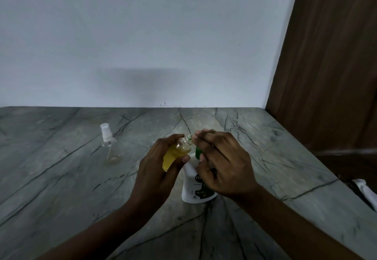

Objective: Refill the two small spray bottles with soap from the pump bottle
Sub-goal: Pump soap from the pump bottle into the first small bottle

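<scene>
The filling of the first bottle looked nearly done: the left hand (pixel 157 170) had its fingers and thumb curled round a small spray bottle (pixel 175 153), cap off, tilted with its open neck towards the green pump head (pixel 197 151) and already mostly full of yellow soap. The right hand (pixel 222 163) lay bent over that pump head, hiding most of it, and whether it pressed down or pinched the nozzle could not be told. The white pump bottle (pixel 193 180) stood upright on the stone counter (pixel 61 178), just beside and below both hands. The next move probably called for recapping the full bottle (its spray top was not visible anywhere) and then turning to the second spray bottle (pixel 109 147), which stood capped and almost empty, well apart to the left. Room was generous leftward and forward up to the wall (pixel 142 35); to the right the counter ended at an edge near a wooden panel (pixel 326 76), with a white object (pixel 365 192) beyond it.
</scene>
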A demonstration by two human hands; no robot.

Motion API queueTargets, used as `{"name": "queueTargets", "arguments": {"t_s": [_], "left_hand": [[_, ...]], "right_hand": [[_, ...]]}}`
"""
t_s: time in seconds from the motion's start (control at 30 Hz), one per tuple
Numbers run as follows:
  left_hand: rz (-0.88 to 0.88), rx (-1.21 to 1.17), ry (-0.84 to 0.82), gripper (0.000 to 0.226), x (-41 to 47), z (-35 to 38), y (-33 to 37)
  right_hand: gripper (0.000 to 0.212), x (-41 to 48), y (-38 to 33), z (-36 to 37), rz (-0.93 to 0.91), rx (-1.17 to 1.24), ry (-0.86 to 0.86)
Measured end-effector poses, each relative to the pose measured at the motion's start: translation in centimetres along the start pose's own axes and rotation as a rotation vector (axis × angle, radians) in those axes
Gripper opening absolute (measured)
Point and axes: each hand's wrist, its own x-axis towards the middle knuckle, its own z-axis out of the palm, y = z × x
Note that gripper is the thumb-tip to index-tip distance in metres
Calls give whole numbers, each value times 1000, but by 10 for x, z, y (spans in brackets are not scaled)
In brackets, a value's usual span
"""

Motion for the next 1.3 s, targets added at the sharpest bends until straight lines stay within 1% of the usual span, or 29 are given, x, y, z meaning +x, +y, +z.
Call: {"name": "queueTargets", "arguments": {"t_s": [0.2, 0.33, 0.5, 0.7, 0.8, 1.03, 1.13, 1.3], "left_hand": [[12, 4, -1, 36, 1, 0, 1], [13, 4, -7, 35, -1, 0, 0], [-8, 35, -22, 40, -6, 2, -6], [-27, 18, -22, 38, -9, 4, -8], [-9, 13, -17, 36, -7, 3, -6], [12, -4, 5, 36, -2, 1, 1], [8, -9, -1, 35, -1, 1, 2], [6, -16, 1, 34, 0, 0, 2]], "right_hand": [[39, 0, 0, 0, 3, 4, 0], [32, -1, -4, 1, 38, -14, 39], [40, -8, -8, 4, 46, 25, 56], [44, -11, -9, 6, 58, 39, 50], [45, -5, -8, 3, 51, 46, 39], [40, 2, -3, -4, 46, 19, -22], [32, 3, -4, -4, 65, 8, -25], [29, 6, -7, -6, 91, 2, -13]]}}
